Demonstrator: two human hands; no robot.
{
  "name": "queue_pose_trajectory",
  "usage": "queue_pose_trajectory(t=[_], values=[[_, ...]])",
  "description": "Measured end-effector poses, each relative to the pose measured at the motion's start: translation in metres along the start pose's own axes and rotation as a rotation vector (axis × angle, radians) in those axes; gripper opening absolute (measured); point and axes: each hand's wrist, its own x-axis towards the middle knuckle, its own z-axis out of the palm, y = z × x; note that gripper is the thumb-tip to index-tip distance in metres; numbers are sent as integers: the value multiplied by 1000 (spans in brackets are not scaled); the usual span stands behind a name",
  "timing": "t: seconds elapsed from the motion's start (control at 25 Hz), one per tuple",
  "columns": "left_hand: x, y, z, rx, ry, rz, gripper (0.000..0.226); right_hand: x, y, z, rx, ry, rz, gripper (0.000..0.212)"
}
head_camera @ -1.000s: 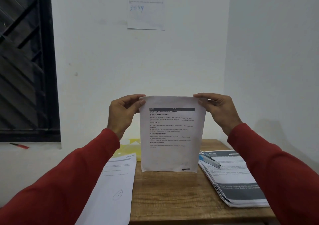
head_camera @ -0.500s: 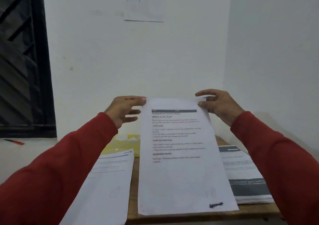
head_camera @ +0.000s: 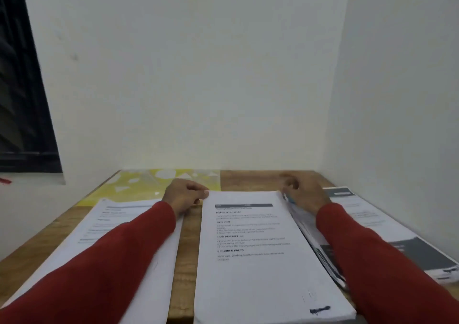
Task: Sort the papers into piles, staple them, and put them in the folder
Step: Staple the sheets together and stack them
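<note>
On wooden table [head_camera: 238, 180], centre paper stack [head_camera: 258, 249] lying flat, left hand [head_camera: 185, 194] pinching its 11 o'clock corner, right hand [head_camera: 304, 194] at 1 o'clock corner, blurred, grip cannot be told.

Dim, flat indoor light with soft shadows; motion blur smears the whole frame, and edges bow outward.

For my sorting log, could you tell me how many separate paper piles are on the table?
3: left pile under the left sleeve, middle pile between the hands, right pile beside the wall. More may be hidden by the arms.
</note>
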Motion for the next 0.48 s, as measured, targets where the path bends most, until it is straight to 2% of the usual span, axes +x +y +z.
queue_pose_trajectory(t=[0.12,0.2,0.24,0.32,0.48], values=[[6,-10,1,15,38,40,10,8,3,-16,-259,88,56,39],[6,-11,-1,49,58,64,9,10,20,-20,-535,-25,173,47],[6,-10,-1,64,64,75,8,9,29,-19,-591,-114,233,52],[4,-9,-3,89,64,90,7,9,39,-16,-555,-196,298,50],[2,-8,-4,92,67,103,9,10,36,-21,-440,-133,180,31]])
